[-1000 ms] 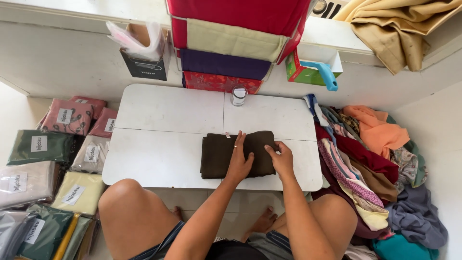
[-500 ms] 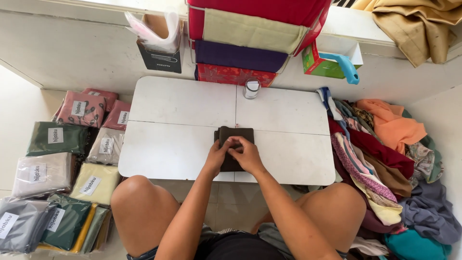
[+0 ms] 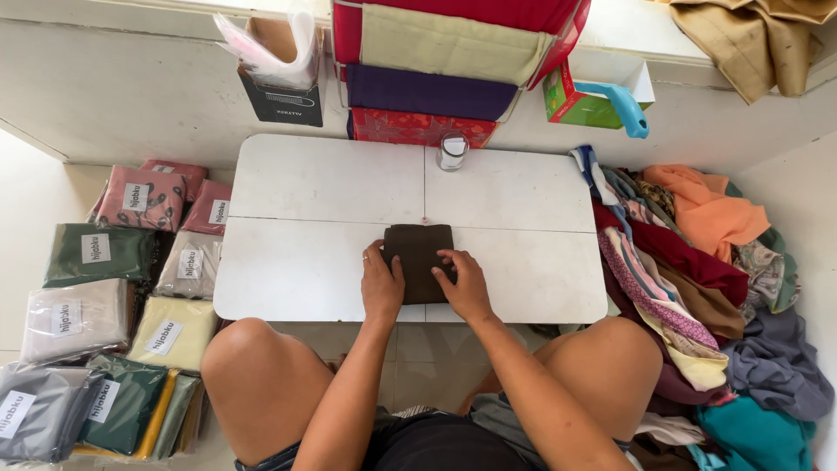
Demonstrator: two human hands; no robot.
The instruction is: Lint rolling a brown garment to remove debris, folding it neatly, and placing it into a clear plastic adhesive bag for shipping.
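Brown folded cloth (image 3: 418, 253) on white table (image 3: 314, 192); left hand (image 3: 382, 286), right hand (image 3: 465, 284) pressing it

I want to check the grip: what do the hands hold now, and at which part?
Both hands press the folded brown cloth flat on the white table: the left hand on its left edge, the right hand on its lower right side. Nothing is lifted.
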